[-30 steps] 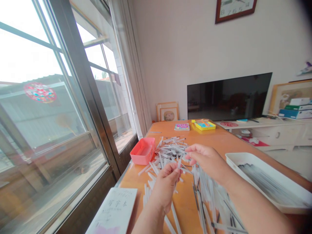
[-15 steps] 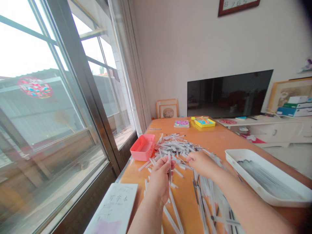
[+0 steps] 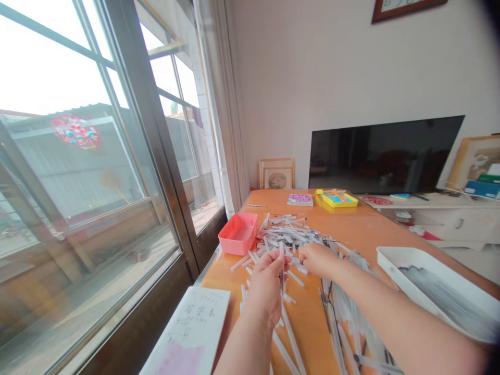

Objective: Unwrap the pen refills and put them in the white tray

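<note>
My left hand [image 3: 267,281] is closed around a thin white pen-like tube [image 3: 282,260] held upright over the orange table [image 3: 351,224]. My right hand [image 3: 318,259] rests with curled fingers on the pile of white tubes and dark refills [image 3: 291,235], pinching among them; what it grips is hidden. More tubes and dark refills [image 3: 344,317] lie scattered under my right forearm.
A pink plastic box [image 3: 238,239] sits left of the pile. A white tray [image 3: 394,260] with dark refills is at right. A white exercise book [image 3: 191,333] lies at the near left edge. A yellow box [image 3: 338,199], a small book [image 3: 300,199], a television [image 3: 385,153] and a window [image 3: 78,156] surround.
My right hand has dropped from above the pile down onto it. My left hand keeps its tube upright. The view has shifted slightly.
</note>
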### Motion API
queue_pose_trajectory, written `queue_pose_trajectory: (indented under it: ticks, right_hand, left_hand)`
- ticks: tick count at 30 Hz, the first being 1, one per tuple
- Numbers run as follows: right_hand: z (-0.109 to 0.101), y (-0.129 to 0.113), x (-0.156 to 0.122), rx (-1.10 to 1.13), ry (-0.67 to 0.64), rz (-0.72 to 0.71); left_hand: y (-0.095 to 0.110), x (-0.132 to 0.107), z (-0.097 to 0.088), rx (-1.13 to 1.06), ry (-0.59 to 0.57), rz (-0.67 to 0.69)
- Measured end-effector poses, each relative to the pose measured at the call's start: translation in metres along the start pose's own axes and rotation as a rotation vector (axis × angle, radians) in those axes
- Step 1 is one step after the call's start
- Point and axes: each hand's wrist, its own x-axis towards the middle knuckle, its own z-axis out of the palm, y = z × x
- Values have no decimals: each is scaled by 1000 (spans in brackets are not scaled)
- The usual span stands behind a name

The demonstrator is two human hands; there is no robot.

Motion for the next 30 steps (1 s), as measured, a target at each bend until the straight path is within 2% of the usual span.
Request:
queue_pose_trajectory:
  ticks: [5, 8, 14, 16, 19, 21, 23, 30]
  right_hand:
    - [-4, -8, 1, 21, 3, -5]
    - [-8, -9, -1, 88, 50, -5]
    - [-40, -4, -30, 306, 184, 7]
    - [-54, -4, -49, 492, 188, 24]
    - [-71, -6, -79, 1034, 127, 55]
    - [-79, -8, -94, 1217, 95, 49]
    - [-83, -9, -102, 1255, 73, 32]
    - [-86, -5, -102, 1075, 41, -70]
  left_hand:
    - [0, -2, 1, 10, 7, -17]
    - [-2, -2, 2, 21, -6, -26]
    - [-6, -5, 6, 26, -73, -48]
    - [-7, -7, 8, 43, -104, -61]
    - [-8, -11, 11, 92, -189, -60]
    - [-7, -14, 13, 127, -249, -44]
    - [-6, -17, 15, 157, -280, -30]
    - [-1, -22, 19, 223, -296, -17]
